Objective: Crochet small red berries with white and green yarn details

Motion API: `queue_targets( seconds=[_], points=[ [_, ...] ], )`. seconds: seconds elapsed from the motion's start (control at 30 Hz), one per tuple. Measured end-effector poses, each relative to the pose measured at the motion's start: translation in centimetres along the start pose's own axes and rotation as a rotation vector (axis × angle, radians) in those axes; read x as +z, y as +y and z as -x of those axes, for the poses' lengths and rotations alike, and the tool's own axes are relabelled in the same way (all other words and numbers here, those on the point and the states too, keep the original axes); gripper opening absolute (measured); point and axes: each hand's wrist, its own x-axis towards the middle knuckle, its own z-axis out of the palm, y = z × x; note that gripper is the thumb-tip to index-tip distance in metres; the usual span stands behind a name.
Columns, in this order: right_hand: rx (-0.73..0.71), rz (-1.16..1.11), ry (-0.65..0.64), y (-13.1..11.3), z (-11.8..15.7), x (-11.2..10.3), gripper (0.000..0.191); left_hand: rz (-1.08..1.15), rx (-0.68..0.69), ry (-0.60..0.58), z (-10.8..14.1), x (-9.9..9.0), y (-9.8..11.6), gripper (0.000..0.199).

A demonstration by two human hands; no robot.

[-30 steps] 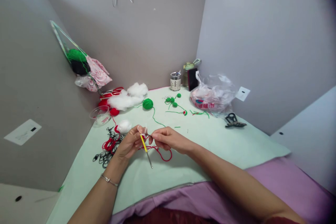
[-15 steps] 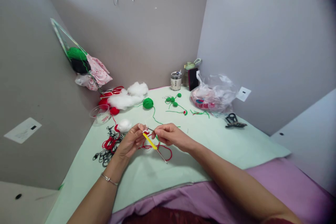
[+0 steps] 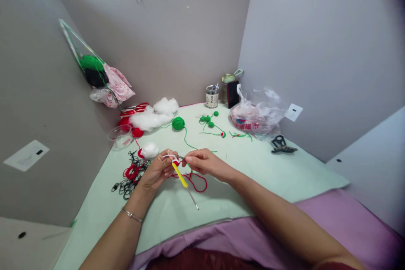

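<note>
My left hand [image 3: 158,169] pinches a small red and white yarn piece [image 3: 176,161], with white yarn looped at its fingertips. A crochet hook with a yellow handle [image 3: 179,175] hangs from that piece, its metal tip pointing down toward me. My right hand [image 3: 202,161] is closed on a thin dark metal tool [image 3: 181,157] that reaches to the yarn piece. Red yarn [image 3: 204,183] curves on the table beneath my hands. Left of my left hand lies a white yarn ball [image 3: 149,150], beside tangled black yarn [image 3: 126,185].
Behind my hands are a green yarn ball [image 3: 178,123], white stuffing [image 3: 150,119] and small green pieces [image 3: 208,120]. A can [image 3: 211,96], a phone [image 3: 233,94] and a plastic bag [image 3: 257,114] stand at the back right. A claw clip [image 3: 281,145] lies further right.
The yellow-handled hook has swung to hang more steeply, its metal tip lower and slightly left. White yarn now shows across the left fingertips. Both hands stay nearly in place.
</note>
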Motion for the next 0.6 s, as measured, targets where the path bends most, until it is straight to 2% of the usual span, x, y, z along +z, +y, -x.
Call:
queue_targets(
  seconds=[0.37,0.6],
  points=[
    [0.030,0.019,-0.104,-0.57,0.22,-0.20,0.054,-0.057,-0.035,-0.050,0.03,0.32,0.26,0.050],
    [0.033,0.031,-0.113,0.21,0.01,0.08,0.054,-0.071,-0.056,-0.053,0.18,0.51,0.33,0.051]
  ],
)
